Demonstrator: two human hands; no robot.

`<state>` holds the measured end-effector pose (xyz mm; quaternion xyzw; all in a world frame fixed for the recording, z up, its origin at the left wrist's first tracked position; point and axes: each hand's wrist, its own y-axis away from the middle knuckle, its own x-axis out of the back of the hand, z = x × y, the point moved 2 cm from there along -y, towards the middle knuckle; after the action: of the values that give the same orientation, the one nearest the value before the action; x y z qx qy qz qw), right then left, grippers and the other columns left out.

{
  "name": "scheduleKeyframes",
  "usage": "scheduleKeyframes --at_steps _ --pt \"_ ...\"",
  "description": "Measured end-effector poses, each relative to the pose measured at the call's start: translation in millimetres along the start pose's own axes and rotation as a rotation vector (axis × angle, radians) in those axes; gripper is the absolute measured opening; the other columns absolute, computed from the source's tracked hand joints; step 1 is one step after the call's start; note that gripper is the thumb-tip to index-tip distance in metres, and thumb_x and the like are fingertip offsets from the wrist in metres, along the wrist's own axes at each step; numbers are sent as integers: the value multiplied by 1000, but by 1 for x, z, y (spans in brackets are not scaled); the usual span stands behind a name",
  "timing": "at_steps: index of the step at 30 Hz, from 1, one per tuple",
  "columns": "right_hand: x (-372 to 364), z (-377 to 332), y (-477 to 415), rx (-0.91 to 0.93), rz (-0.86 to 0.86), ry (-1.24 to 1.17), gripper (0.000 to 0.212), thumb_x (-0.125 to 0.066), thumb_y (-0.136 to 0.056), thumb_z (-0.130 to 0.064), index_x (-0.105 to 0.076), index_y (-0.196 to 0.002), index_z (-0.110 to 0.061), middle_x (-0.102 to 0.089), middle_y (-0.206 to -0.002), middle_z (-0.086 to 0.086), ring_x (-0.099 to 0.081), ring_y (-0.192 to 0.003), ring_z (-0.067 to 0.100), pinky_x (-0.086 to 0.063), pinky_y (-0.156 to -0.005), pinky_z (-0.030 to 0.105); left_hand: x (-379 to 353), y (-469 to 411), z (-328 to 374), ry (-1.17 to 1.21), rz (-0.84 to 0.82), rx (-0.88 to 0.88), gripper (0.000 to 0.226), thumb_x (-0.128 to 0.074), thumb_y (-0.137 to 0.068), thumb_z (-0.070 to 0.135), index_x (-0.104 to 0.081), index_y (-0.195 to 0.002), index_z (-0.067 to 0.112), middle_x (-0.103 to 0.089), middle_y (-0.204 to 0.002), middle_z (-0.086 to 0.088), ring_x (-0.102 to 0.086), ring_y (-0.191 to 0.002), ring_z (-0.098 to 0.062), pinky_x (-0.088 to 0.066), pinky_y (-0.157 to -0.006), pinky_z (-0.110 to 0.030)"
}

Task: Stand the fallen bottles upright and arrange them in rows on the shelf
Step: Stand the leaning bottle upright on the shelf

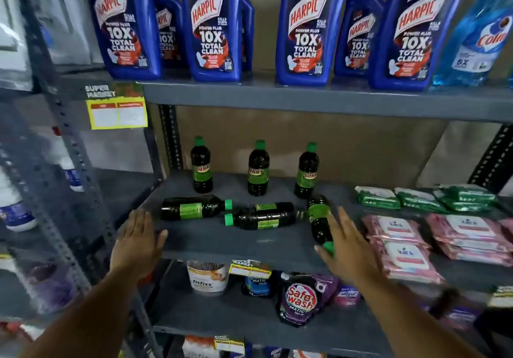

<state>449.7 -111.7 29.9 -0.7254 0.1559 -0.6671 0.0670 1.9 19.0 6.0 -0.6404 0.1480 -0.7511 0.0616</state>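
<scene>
fallen bottles lie btwn spread, empty left hand & right hand.

Two bare forearms are being shown rising from the lower edge of the view; no sleeve, watch, ring or glove is being worn on either; the left hand is being seen from the back, with nails kept short; the right hand is being rendered slightly blurred, its fingers long and slender.
</scene>
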Motion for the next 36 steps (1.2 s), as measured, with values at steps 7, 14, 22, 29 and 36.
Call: scheduleKeyframes --at_steps 7,14,22,29,36 --pt "-43 3 -5 -200 14 -155 82 -65 -82 -50 -27 -150 -26 -21 -158 19 -51 -124 43 -55 -80 47 -43 -30 -23 42 -166 74 68 -31 -92 49 -28 -143 4 -25 -154 -20 -22 -141 -33 -26 -113 -49" --pt "-22 0 -6 -141 235 -314 48 -80 -73 -9 -66 -118 -12 -53 -136 15 -61 -113 32 -36 -102 18 -49 -31 -24 -7 -135 -19 75 -22 -84 49 -45 -132 -4 -46 -140 -25 -40 -131 -40 -37 -103 -53" --pt "71 -10 -100 -260 252 -288 44 -73 -82 -37 -65 -118 -13 -74 -98 14 -69 -93 30 -41 -74 24 -47 -30 -22 31 -109 -14 73 -25 -83 48 -48 -128 -4 -49 -136 -28 -44 -127 -43 -39 -101 -54" --pt "58 -8 -114 -386 341 -412 41 -73 -81 -37 -63 -113 -13 -72 -94 15 -66 -92 36 -46 -75 32 -46 -29 -24 31 -143 8 81 -17 -84 55 -43 -135 -2 -42 -144 -23 -37 -134 -38 -35 -107 -50" --pt "44 -11 -101 -363 307 -441 75 -70 -79 -50 -41 -140 -19 -59 -129 12 -55 -117 35 -48 -86 41 -42 -30 -24 27 -162 24 84 -13 -83 60 -35 -140 2 -35 -149 -20 -31 -138 -35 -29 -111 -47"
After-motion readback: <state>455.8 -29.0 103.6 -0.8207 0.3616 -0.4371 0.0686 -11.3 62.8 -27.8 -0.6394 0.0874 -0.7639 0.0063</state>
